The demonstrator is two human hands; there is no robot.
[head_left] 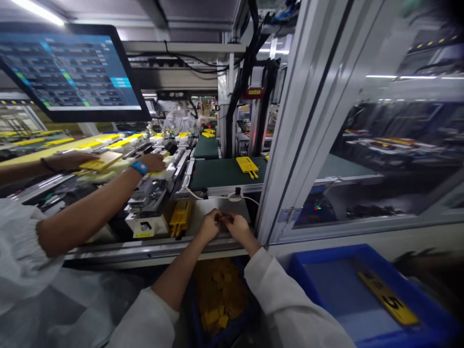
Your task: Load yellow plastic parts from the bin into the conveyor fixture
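Observation:
Close together above a grey metal plate, my left hand and my right hand meet at the fingertips. Both are closed in a pinch around something small and dark; its kind cannot be made out. Just left of my left hand lies a yellow plastic part with prongs towards me. Beyond my hands, another yellow pronged part rests on the green conveyor belt.
A co-worker's arms reach in from the left, one hand at the fixtures, the other by a yellow plate. Below sits a bin of yellow pieces; a blue tray holds a yellow "5" tag. An aluminium post stands right.

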